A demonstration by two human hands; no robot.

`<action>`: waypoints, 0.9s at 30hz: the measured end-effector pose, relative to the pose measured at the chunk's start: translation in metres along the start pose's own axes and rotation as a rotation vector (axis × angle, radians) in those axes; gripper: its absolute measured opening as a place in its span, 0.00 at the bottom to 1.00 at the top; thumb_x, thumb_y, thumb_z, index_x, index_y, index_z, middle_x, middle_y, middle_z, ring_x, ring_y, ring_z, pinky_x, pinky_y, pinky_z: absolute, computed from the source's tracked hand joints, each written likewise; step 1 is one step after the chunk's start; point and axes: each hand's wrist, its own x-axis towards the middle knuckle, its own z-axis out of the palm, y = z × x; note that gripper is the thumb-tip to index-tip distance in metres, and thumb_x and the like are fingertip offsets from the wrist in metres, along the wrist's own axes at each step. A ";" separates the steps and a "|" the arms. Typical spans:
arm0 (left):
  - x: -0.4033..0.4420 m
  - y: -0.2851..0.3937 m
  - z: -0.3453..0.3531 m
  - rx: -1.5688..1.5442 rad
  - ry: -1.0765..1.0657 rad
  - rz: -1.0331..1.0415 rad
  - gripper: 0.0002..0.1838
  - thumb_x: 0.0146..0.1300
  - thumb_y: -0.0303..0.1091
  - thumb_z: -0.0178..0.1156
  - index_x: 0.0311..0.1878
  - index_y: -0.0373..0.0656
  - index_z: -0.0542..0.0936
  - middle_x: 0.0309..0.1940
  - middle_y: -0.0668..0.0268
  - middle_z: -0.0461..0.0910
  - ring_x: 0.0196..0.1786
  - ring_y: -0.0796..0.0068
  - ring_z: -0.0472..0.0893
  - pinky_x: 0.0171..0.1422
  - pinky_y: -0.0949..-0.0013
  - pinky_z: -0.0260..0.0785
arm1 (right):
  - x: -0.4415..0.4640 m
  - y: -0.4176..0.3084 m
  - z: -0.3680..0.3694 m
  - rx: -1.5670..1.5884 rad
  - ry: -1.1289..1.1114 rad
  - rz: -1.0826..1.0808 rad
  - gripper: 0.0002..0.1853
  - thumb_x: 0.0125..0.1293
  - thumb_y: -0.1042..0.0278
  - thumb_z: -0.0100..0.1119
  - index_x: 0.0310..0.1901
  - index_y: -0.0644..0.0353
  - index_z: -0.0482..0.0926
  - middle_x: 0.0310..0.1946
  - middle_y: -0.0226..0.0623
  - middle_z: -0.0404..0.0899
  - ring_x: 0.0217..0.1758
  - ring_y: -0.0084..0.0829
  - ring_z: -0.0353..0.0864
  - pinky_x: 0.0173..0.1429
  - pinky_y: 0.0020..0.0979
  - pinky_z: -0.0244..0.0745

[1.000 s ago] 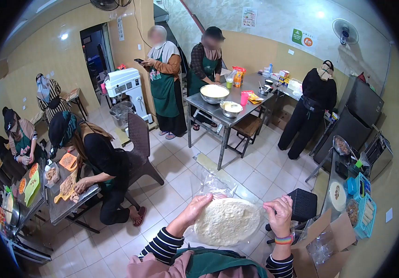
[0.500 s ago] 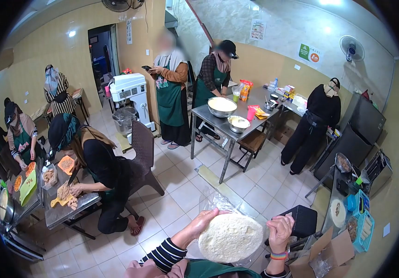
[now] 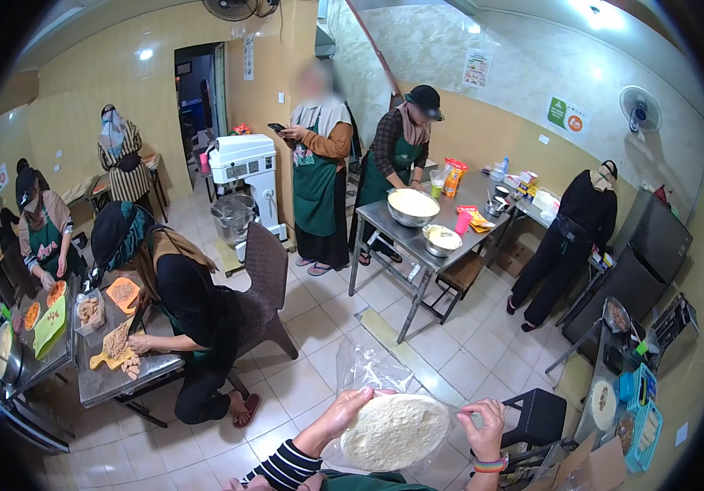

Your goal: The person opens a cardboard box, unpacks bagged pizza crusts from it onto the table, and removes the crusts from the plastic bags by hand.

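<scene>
A flat, pale round of dough (image 3: 397,434), with a rough, dimpled top, lies in front of me in a clear plastic bag (image 3: 375,368). My left hand (image 3: 345,413) grips its left edge, thumb on top and fingers beneath. The loose end of the bag sticks out beyond the far edge of the dough. To the right, my right hand (image 3: 484,425) is closed in a pinch at the side of the bag, apart from the dough. What exactly sits between its fingertips is small and hard to see.
Left of me, a seated person chops meat on a yellow board (image 3: 113,356) beside a brown chair (image 3: 262,286). Ahead is a metal table (image 3: 384,221) with bowls. A black stool (image 3: 540,413), cardboard box (image 3: 593,468) and turquoise basket (image 3: 645,438) stand at right.
My view has shifted, so the room sits further right and lower. The dough now appears tilted and narrower, and more of the bag's loose end shows. My right hand has lowered slightly.
</scene>
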 end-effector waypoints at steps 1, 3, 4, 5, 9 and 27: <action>0.000 0.001 -0.004 -0.016 0.023 0.004 0.24 0.68 0.45 0.40 0.51 0.34 0.74 0.44 0.60 0.76 0.48 0.75 0.73 0.56 0.72 0.62 | 0.006 0.000 0.004 0.016 -0.025 -0.017 0.07 0.43 0.70 0.65 0.24 0.55 0.76 0.24 0.30 0.74 0.32 0.31 0.72 0.46 0.33 0.59; 0.001 0.005 -0.011 -0.029 0.059 0.018 0.23 0.68 0.45 0.40 0.51 0.34 0.73 0.45 0.60 0.76 0.48 0.74 0.73 0.56 0.72 0.63 | 0.017 0.011 0.020 0.037 -0.038 -0.053 0.06 0.44 0.70 0.64 0.24 0.55 0.75 0.24 0.30 0.74 0.32 0.31 0.72 0.47 0.33 0.59; 0.001 0.006 -0.014 -0.042 0.085 0.020 0.23 0.68 0.45 0.40 0.51 0.34 0.73 0.45 0.60 0.76 0.48 0.74 0.73 0.55 0.72 0.63 | 0.023 0.014 0.027 0.047 -0.042 -0.070 0.06 0.44 0.71 0.64 0.23 0.55 0.75 0.24 0.30 0.74 0.33 0.31 0.72 0.47 0.33 0.59; 0.002 0.008 -0.018 -0.045 0.100 0.028 0.23 0.68 0.45 0.40 0.51 0.34 0.73 0.45 0.60 0.76 0.48 0.74 0.73 0.55 0.72 0.63 | 0.030 0.018 0.033 0.058 -0.044 -0.088 0.06 0.44 0.71 0.63 0.23 0.55 0.74 0.24 0.29 0.74 0.33 0.31 0.72 0.47 0.33 0.59; 0.018 0.018 -0.035 -0.088 0.190 0.038 0.24 0.68 0.44 0.39 0.52 0.32 0.72 0.47 0.59 0.75 0.49 0.71 0.74 0.56 0.70 0.63 | 0.071 0.030 0.061 0.141 -0.036 -0.175 0.06 0.43 0.72 0.62 0.22 0.55 0.73 0.26 0.29 0.73 0.36 0.32 0.72 0.48 0.34 0.59; 0.146 0.087 -0.065 0.009 0.368 0.179 0.23 0.67 0.44 0.44 0.52 0.32 0.72 0.46 0.59 0.76 0.46 0.75 0.74 0.52 0.73 0.66 | 0.251 0.090 0.135 0.138 -0.249 -0.298 0.07 0.43 0.69 0.64 0.22 0.54 0.75 0.26 0.30 0.71 0.35 0.32 0.69 0.49 0.35 0.56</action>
